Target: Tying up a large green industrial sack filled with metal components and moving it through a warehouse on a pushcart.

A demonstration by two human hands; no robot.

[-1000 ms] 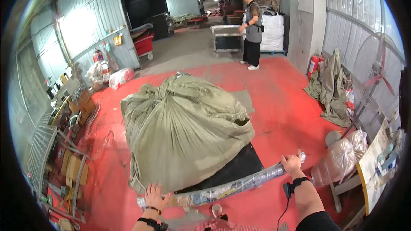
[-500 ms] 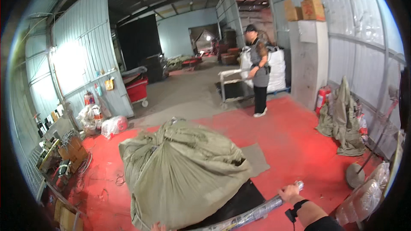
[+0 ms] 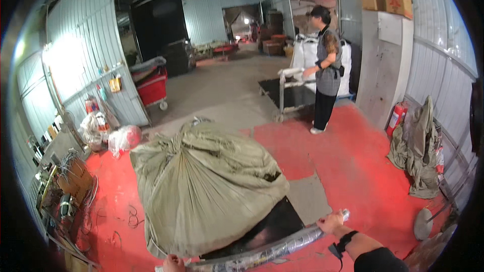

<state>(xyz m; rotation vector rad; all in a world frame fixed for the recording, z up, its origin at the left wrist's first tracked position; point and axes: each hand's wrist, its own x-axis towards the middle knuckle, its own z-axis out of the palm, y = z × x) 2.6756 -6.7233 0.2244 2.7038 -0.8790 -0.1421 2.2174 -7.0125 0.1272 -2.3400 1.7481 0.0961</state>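
Note:
A large olive-green cloth bundle (image 3: 212, 191), gathered and knotted at the top, rests on a cart with a flat black deck (image 3: 267, 226). Across the cart's near end runs a handlebar (image 3: 282, 248) wrapped in clear film and tape. My right hand (image 3: 330, 222) is closed around the bar close to its right end. At the lower edge my left hand (image 3: 174, 263) appears only in part, its fingers curled on the bar's left end.
Ahead on the right, a person (image 3: 327, 65) stands by another flat cart (image 3: 285, 93) with white bulk bags behind. A red wheeled bin (image 3: 151, 86) is at left. Fire extinguisher (image 3: 397, 119), draped green cloth (image 3: 418, 146) and grey cabinet (image 3: 385, 65) line the right wall. Boxes and cables (image 3: 75, 176) crowd the left.
More of my left hand and the handlebar shows at the lower edge. The person ahead appears larger and farther right, with the head turned left. The bundle sits slightly farther left in view.

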